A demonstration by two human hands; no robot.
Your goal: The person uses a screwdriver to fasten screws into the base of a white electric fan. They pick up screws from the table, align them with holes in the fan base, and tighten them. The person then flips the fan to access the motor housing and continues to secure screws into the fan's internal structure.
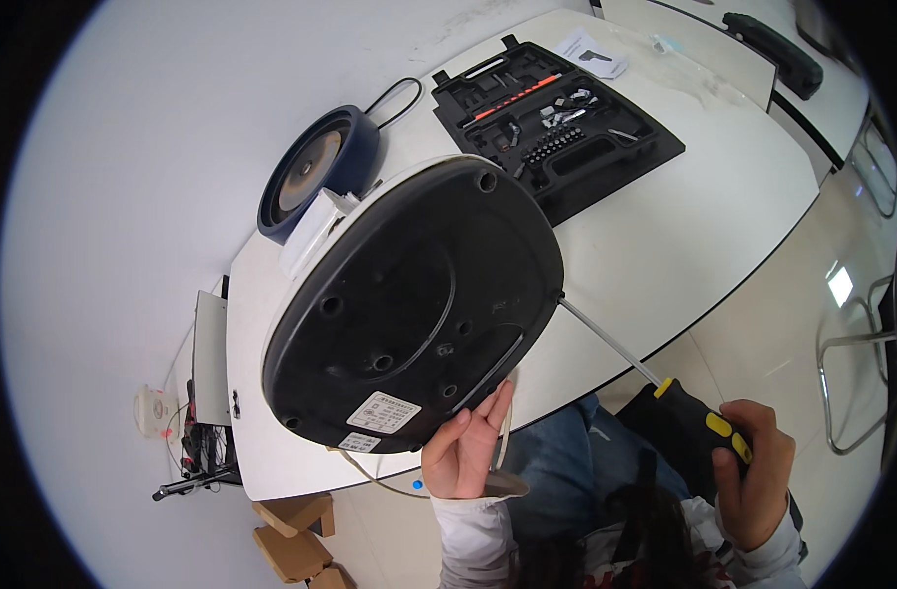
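Observation:
A white appliance with a rounded black base (pixel 419 285) is tipped up on the table, its underside facing me. Screw holes and two white labels show on that underside; its upper part is mostly hidden. My left hand (pixel 465 447) grips the base's lower edge, thumb and fingers against the black plastic. In my right hand (pixel 758 481) is a screwdriver (pixel 684 412) with a black and yellow handle, fingers wrapped round it. Its long metal shaft points up-left, and the tip meets the base's right edge; I cannot tell whether it sits in a hole.
Behind the appliance, an open black tool case (pixel 556 128) holds bits and small parts. A dark blue round unit (pixel 321 172) with a metal disc leans near the wall. A paper leaflet (pixel 594 54) lies beyond the case. Cardboard boxes (pixel 291 550) stand on the floor; a chair (pixel 856 393) is at right.

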